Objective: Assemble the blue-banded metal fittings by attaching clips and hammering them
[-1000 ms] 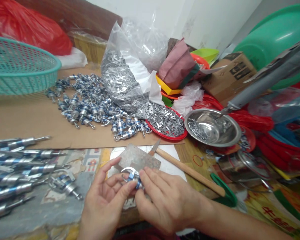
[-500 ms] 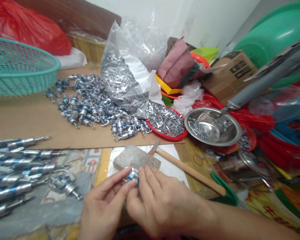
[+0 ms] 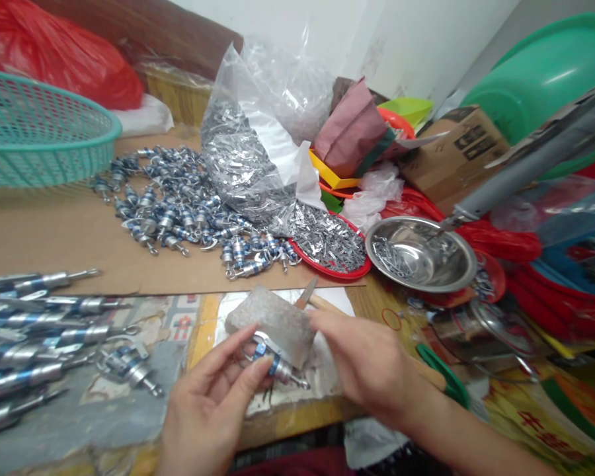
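My left hand (image 3: 213, 390) pinches a small blue-and-silver metal fitting (image 3: 280, 369) between thumb and fingers. A curved lever runs along the fitting's top, and its eye-ended tip points right. Right behind it lies a grey stone block (image 3: 272, 317) on white sheeting. My right hand (image 3: 367, 360) is over the wooden handle of a hammer (image 3: 322, 304), its fingers loosely curved and apart. The hand hides the handle's middle; whether it grips the handle is unclear. The hammer's pointed head is beside the block.
Similar fittings lie in rows at left and in a heap (image 3: 173, 198) on cardboard. Behind stands a plastic bag of metal pieces (image 3: 242, 158). A red plate (image 3: 361, 272) of small metal parts and a steel bowl (image 3: 469, 281) are farther right. A turquoise basket (image 3: 44, 158) stands far left.
My right hand has let go of the fitting and moved right, over the hammer handle. My left hand has stayed nearly in place, and more of the fitting shows.
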The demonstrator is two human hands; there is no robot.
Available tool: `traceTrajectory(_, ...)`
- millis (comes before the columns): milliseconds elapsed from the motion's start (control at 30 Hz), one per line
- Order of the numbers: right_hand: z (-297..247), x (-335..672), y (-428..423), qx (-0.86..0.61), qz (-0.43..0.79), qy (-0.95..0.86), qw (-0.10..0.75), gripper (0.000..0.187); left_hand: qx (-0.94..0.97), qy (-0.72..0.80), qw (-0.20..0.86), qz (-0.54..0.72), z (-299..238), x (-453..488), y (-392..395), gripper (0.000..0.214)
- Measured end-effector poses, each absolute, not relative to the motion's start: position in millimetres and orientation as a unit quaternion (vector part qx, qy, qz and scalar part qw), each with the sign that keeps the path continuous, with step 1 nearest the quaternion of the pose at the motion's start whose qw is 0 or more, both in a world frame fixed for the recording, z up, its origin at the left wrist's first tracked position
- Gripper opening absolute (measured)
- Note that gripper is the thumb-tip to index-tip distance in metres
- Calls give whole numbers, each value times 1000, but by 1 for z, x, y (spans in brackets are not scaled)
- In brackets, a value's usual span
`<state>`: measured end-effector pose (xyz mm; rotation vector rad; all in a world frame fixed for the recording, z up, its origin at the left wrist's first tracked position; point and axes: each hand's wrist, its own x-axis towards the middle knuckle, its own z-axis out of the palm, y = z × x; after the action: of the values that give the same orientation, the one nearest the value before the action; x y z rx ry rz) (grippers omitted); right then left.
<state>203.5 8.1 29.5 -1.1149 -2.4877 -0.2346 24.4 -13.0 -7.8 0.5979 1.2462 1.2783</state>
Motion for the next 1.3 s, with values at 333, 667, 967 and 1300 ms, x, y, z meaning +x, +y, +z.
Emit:
traceTrajectory(333, -7, 260, 7, -628, 29, -766, 138, 14, 243, 538, 597, 543, -11, 25, -11, 67)
traceTrajectory(667, 35, 231, -33, -447, 23, -872, 197, 47, 231, 526, 611, 544, -1, 27, -10, 73)
traceTrajectory(967, 34, 230, -34, -460, -13, -854, 241, 50, 229, 522, 614, 547, -2, 26, -9, 73)
traceTrajectory(1300, 23, 230, -32, -483, 31, -841, 240, 41, 221, 535, 606, 546, -8, 26, -10, 70)
